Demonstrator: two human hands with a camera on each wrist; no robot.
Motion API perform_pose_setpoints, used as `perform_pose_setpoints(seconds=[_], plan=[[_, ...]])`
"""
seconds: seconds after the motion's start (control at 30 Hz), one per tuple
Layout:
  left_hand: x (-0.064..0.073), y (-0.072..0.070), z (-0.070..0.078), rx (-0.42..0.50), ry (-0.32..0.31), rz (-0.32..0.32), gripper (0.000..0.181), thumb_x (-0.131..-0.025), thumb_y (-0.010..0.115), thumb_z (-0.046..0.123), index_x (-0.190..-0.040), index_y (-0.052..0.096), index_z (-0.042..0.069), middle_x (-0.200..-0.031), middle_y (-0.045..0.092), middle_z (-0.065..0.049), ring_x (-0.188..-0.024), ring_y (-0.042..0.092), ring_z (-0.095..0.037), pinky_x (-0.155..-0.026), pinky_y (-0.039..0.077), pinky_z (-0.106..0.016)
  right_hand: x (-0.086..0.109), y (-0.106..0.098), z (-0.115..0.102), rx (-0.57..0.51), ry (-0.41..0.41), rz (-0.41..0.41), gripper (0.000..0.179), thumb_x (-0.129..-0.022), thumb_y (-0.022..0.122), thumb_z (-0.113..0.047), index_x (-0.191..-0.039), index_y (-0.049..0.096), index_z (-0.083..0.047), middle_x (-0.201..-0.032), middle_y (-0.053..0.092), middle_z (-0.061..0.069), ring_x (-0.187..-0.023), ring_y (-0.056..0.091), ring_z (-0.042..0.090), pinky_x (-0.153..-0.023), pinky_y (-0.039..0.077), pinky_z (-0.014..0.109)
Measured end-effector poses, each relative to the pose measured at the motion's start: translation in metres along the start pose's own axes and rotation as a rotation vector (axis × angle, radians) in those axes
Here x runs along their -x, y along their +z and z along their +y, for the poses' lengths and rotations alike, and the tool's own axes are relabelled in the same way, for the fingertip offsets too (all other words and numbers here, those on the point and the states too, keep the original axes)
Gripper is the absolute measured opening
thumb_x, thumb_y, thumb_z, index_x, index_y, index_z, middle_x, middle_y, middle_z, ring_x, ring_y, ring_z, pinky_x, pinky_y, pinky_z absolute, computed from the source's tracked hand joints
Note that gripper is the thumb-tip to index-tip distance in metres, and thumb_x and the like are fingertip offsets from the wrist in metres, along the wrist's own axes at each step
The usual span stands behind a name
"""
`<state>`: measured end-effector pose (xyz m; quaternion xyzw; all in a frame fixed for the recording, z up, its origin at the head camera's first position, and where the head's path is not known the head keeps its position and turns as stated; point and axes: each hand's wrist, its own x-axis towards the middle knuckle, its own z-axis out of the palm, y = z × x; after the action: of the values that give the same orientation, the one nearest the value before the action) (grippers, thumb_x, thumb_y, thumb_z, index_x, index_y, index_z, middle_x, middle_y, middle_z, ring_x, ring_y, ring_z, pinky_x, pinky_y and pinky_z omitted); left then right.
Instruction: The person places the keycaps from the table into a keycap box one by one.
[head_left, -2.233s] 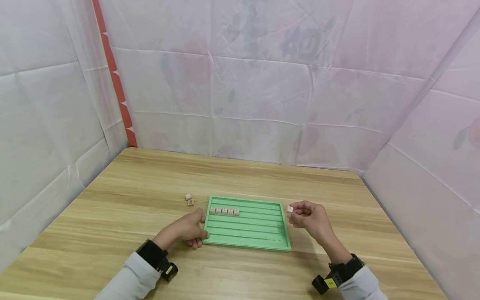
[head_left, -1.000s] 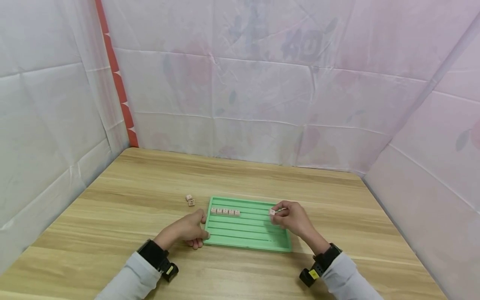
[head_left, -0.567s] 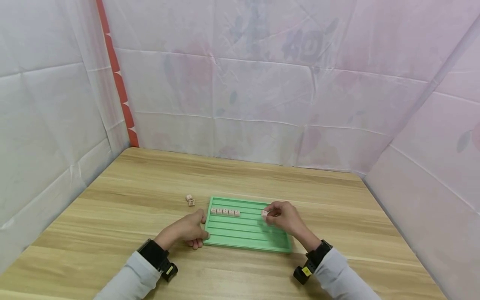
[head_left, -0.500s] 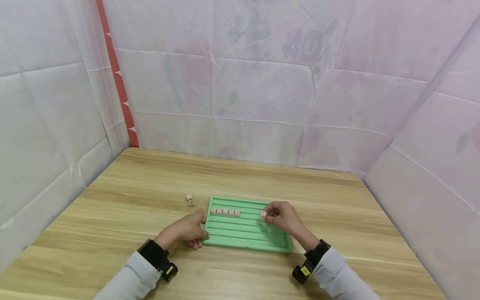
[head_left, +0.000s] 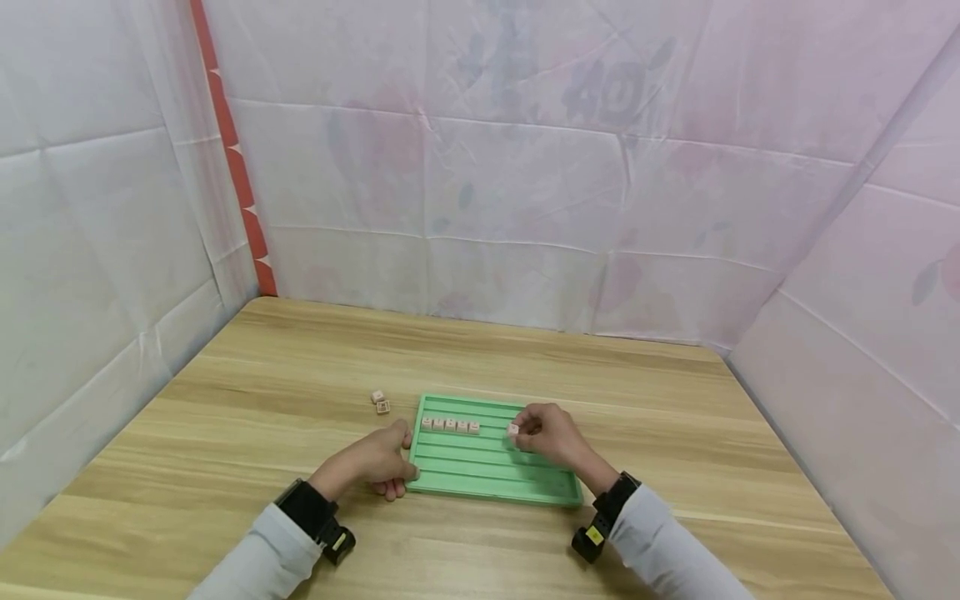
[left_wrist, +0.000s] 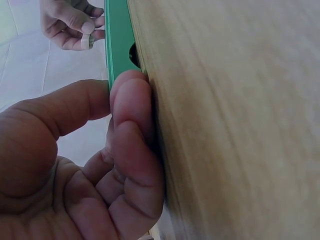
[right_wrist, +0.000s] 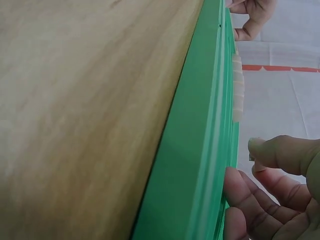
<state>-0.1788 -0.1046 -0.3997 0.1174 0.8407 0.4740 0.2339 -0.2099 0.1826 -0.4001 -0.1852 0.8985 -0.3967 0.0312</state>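
A green ridged tray (head_left: 487, 483) lies on the table. My left hand (head_left: 375, 461) grips its left edge; in the left wrist view the thumb and curled fingers (left_wrist: 132, 105) meet at the tray's side. Over the tray's right half, my right hand (head_left: 553, 435) pinches a small pale letter tile (head_left: 513, 430) between thumb and fingers. The right wrist view shows this tile mostly hidden behind the thumb (right_wrist: 280, 151). A short row of similar letter tiles (head_left: 450, 425) stands on an upper ridge at the tray's left, a little left of the held tile.
Two loose tiles (head_left: 378, 397) lie on the wooden table (head_left: 315, 350) beyond my left hand; the nearer one (head_left: 383, 407) shows its hollow underside. White patterned sheets (head_left: 517, 200) hang behind the table and at both sides.
My right hand has carried the tile leftward, from beside the tray's right edge to over the tray, closer to the row. The left hand and the tray have kept their places.
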Motion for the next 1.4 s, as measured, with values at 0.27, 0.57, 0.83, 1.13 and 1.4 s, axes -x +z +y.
perform_pose_setpoints(seconds=[0.27, 0.57, 0.83, 1.13, 1.4], plan=[[0.0, -0.001, 0.0, -0.006, 0.004, -0.001, 0.028, -0.084, 0.062, -0.002, -0.096, 0.036, -0.001, -0.055, 0.058, -0.01, -0.041, 0.052, -0.012, -0.037, 0.041, -0.022, -0.005, 0.006, 0.0, -0.012, -0.007, -0.013, 0.011, -0.079, 0.07, 0.002, -0.089, 0.065, 0.0, -0.077, 0.061, 0.002, -0.069, 0.056, 0.014, -0.058, 0.047, 0.029], [-0.001, 0.0, -0.001, -0.008, -0.001, 0.008, 0.028, -0.083, 0.062, -0.003, -0.095, 0.037, 0.0, -0.054, 0.057, -0.01, -0.04, 0.052, -0.013, -0.038, 0.043, -0.023, -0.009, 0.011, -0.005, 0.009, 0.009, -0.02, 0.011, -0.079, 0.069, 0.003, -0.088, 0.066, -0.003, -0.074, 0.058, 0.0, -0.066, 0.053, 0.014, -0.057, 0.044, 0.029], [-0.003, 0.0, -0.002, -0.013, -0.005, 0.007, 0.029, -0.083, 0.063, -0.002, -0.097, 0.038, 0.0, -0.055, 0.058, -0.01, -0.04, 0.052, -0.013, -0.038, 0.042, -0.023, -0.016, 0.016, -0.007, 0.002, -0.006, -0.055, 0.01, -0.081, 0.068, 0.001, -0.09, 0.064, -0.002, -0.076, 0.058, 0.001, -0.066, 0.052, 0.015, -0.056, 0.044, 0.031], [-0.004, -0.001, -0.003, -0.017, 0.0, -0.003, 0.029, -0.083, 0.063, 0.0, -0.097, 0.037, 0.001, -0.056, 0.058, -0.01, -0.041, 0.052, -0.013, -0.038, 0.041, -0.022, -0.021, 0.022, -0.012, 0.028, -0.009, -0.068, 0.01, -0.081, 0.068, 0.0, -0.09, 0.064, -0.002, -0.071, 0.056, 0.0, -0.063, 0.052, 0.014, -0.055, 0.043, 0.03], [-0.004, -0.002, -0.002, -0.007, -0.007, -0.001, 0.029, -0.083, 0.062, -0.002, -0.096, 0.037, 0.001, -0.055, 0.058, -0.01, -0.04, 0.052, -0.013, -0.038, 0.041, -0.022, -0.025, 0.025, -0.013, 0.049, 0.002, -0.072, 0.01, -0.08, 0.07, -0.002, -0.089, 0.065, -0.003, -0.068, 0.053, 0.001, -0.059, 0.047, 0.014, -0.052, 0.038, 0.028]])
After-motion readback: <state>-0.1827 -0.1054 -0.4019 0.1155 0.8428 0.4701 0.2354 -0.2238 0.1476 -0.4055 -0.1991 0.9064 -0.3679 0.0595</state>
